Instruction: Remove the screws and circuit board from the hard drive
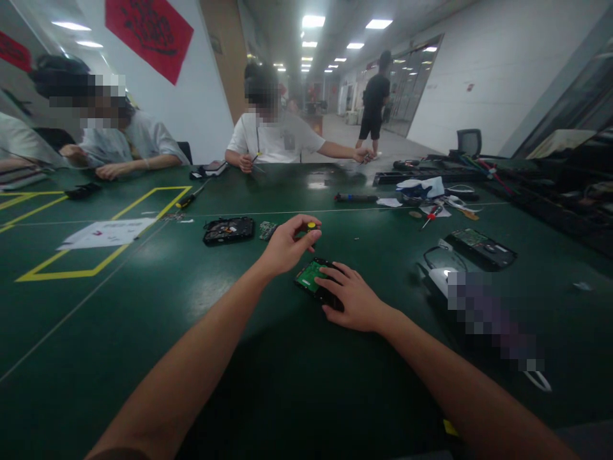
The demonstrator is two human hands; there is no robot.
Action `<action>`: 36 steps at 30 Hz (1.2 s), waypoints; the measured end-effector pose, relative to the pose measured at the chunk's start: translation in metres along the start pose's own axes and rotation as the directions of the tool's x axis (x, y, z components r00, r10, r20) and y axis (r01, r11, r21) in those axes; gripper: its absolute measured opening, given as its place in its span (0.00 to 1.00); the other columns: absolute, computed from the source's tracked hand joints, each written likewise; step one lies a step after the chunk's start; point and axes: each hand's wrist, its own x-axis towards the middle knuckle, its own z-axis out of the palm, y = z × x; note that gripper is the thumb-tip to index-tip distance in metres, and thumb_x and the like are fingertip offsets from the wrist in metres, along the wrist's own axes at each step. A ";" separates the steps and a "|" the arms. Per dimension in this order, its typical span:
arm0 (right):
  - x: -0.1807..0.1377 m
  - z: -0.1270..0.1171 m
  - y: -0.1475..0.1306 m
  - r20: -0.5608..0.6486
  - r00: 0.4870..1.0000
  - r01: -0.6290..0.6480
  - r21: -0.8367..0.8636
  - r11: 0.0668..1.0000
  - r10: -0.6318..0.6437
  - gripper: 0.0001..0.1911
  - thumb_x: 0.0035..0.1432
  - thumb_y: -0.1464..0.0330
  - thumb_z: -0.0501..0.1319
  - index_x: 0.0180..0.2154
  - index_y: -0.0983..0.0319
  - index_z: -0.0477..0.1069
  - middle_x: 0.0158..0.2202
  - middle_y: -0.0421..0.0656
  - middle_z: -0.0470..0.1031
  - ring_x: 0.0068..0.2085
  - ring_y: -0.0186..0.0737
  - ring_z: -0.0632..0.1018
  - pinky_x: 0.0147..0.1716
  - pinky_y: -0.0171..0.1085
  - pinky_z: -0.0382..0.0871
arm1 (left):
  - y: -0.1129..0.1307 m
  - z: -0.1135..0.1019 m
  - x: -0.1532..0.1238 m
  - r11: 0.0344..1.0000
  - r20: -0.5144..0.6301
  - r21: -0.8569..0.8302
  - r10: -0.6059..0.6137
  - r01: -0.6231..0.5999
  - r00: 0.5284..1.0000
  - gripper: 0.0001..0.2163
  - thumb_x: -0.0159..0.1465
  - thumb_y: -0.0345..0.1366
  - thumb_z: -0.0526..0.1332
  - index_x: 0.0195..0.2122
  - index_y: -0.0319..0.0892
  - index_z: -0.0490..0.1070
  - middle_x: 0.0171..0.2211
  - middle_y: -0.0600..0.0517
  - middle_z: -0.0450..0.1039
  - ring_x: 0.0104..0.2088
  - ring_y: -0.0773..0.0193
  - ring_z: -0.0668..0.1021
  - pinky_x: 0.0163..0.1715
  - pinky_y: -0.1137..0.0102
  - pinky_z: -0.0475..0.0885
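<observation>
My left hand is raised just above the table, its fingers closed around a screwdriver. Only the yellow-and-black end of the handle shows; fingers hide the rest. Below and to the right, a hard drive lies with its green circuit board facing up. My right hand grips this drive, fingers spread over its top and thumb along the near edge, covering much of it. Behind my left hand, a small loose circuit board is partly hidden. An opened drive housing lies further left.
Another hard drive and a pixelated object with a cord loop lie on the right. A red screwdriver, cloth and cables sit further back. A yellow-black screwdriver and paper are left. People sit across the table.
</observation>
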 end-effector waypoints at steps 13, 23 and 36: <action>-0.001 0.000 0.001 0.003 1.000 -0.006 0.002 1.000 0.006 0.35 0.63 0.55 0.64 0.68 0.56 0.65 0.73 0.49 0.59 0.73 0.67 0.55 0.66 0.67 0.56 | 0.000 -0.010 0.003 0.999 0.087 0.045 0.021 -0.025 0.996 0.16 0.75 0.40 0.55 0.58 0.44 0.75 0.51 0.44 0.77 0.44 0.61 0.79 0.30 0.73 0.80; 0.000 -0.005 -0.003 0.026 1.000 -0.016 0.011 1.000 0.015 0.34 0.63 0.55 0.63 0.68 0.55 0.65 0.73 0.49 0.59 0.73 0.67 0.54 0.66 0.67 0.55 | 0.004 -0.010 0.002 0.981 0.069 0.168 0.089 -0.099 0.994 0.17 0.73 0.38 0.58 0.61 0.48 0.75 0.55 0.44 0.73 0.44 0.61 0.79 0.32 0.72 0.81; 0.000 -0.003 -0.002 0.024 1.000 -0.010 0.011 1.000 0.009 0.34 0.63 0.55 0.63 0.68 0.55 0.65 0.73 0.49 0.59 0.73 0.67 0.54 0.66 0.67 0.55 | 0.006 -0.010 0.001 0.981 0.080 0.176 0.066 -0.079 0.995 0.16 0.72 0.40 0.60 0.59 0.46 0.76 0.51 0.44 0.71 0.41 0.63 0.78 0.28 0.74 0.81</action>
